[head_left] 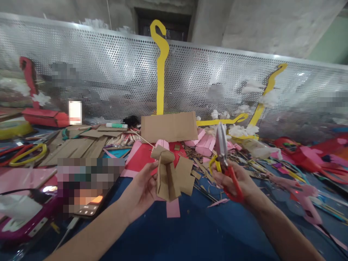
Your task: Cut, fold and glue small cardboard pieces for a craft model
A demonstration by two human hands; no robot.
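My left hand grips a small folded cardboard box by its left side, its hollow facing me and a flap bent over at the top. In my right hand is a pair of scissors with red and yellow handles, blades pointing up and looking closed. Flat cardboard pieces and a pink paper strip lie just behind and below the box. Beyond them stands a larger brown cardboard piece in front of a tall yellow hook-shaped cutout.
A pink glue gun with a lit red spot lies at right. On the left are a phone, a purple power strip and cardboard sheets. Scraps litter the blue table. A perforated metal panel rises behind.
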